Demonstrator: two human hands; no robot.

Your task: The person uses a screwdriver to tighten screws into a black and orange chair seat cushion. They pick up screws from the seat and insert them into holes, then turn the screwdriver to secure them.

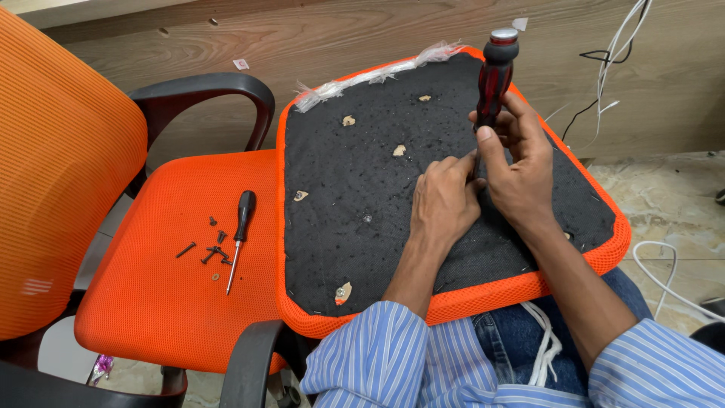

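Near the seat pad's [355, 189] right edge, our right hand [517, 162] grips the upright screwdriver [495, 72] while left-hand [445, 200] fingers pinch its tip; tilting could make it slip.

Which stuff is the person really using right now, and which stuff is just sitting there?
In use:
- red-and-black screwdriver, gripped by the right hand
- upturned seat pad, steadied by the left hand

Just lying about:
- second screwdriver on the orange chair
- loose screws
- white cables
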